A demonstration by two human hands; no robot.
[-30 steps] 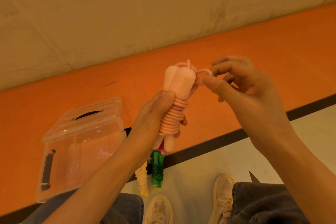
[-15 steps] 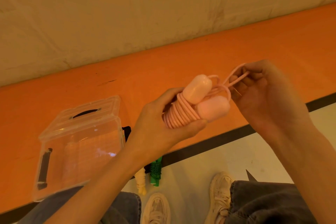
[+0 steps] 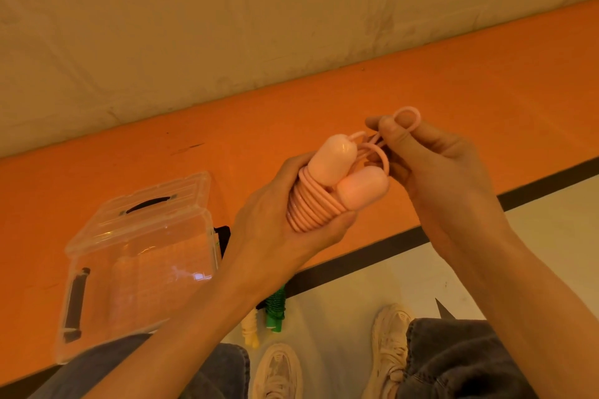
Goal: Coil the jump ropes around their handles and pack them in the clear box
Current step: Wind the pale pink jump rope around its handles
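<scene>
**Last loop of pink jump rope held taut as coil nears its finish**

Over denim knees, the left hand (image 3: 285,227) wraps its fingers round the pink jump rope (image 3: 327,191), glossy cord wound in tight ridged turns round two smooth, rounded handles, held in the air. The right hand (image 3: 437,168) pinches the springy end loop (image 3: 406,116); if that pinch slips, the stiff coils could likely unwind. On the orange floor at left, the clear box (image 3: 139,256), hard and ribbed, stands open
</scene>
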